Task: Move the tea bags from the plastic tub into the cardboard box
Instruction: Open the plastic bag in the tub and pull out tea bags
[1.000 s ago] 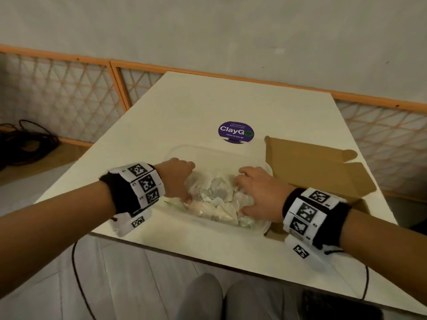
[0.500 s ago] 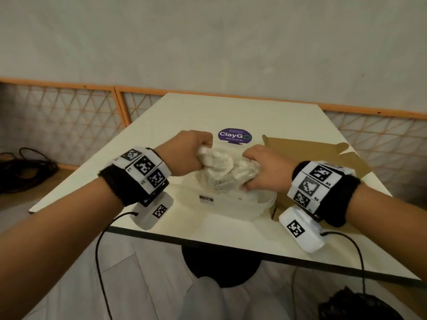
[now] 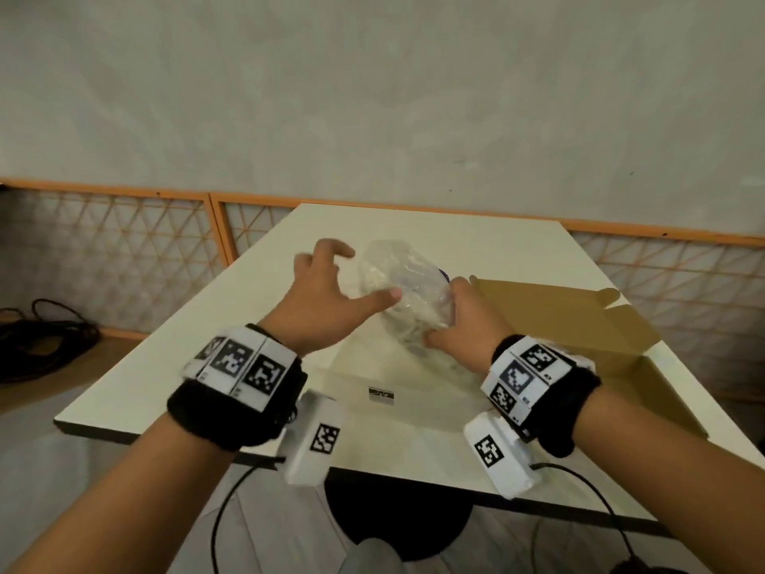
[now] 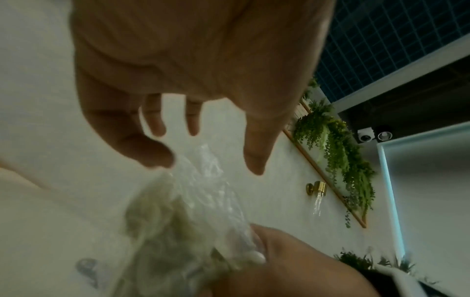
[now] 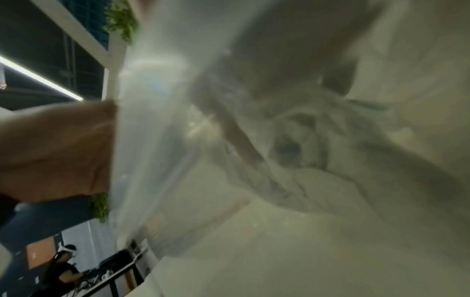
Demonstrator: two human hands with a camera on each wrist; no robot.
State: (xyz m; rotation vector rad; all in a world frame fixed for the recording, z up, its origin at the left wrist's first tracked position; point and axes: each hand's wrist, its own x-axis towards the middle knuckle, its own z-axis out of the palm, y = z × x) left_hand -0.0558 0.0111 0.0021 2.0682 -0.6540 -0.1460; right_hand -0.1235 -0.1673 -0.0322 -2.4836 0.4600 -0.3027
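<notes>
We hold a clear bundle of tea bags (image 3: 403, 296) lifted above the table (image 3: 434, 238), between our two hands near the middle of the head view. Our right hand (image 3: 465, 325) has its grip closed round the bundle's near, lower end, fingers curled into the crinkled film; the left wrist view shows those fingers (image 4: 257, 255) pinching the wrap. Our left hand (image 3: 318, 300) stands at nine o'clock of the bundle with a wide grip: the fingers are spread and loosely bent, the thumb reaches toward the film at about the bundle's middle, and we cannot tell whether it touches. From the left wrist the spread fingers (image 4: 152, 120) hang just above the top of the bundle (image 4: 188, 211) with a gap showing between fingertips and plastic.

The plastic tub (image 3: 364, 379) sits on the table below the hands, at six o'clock of the bundle, a small dark label on its near wall; its inside is hard to read through the blur. The cardboard box (image 3: 579, 325) lies open at three o'clock of the bundle, just beside the tub, its flaps spread outward and its brown floor showing. The bundle is above the tub's far right part, close to the box's left edge.

The right wrist view is filled with blurred film and pale tea bags (image 5: 292, 150) pressed close to the lens.

An orange-framed lattice fence (image 3: 124, 250) runs behind the table, and black cables (image 3: 45, 333) lie on the floor at nine o'clock.
</notes>
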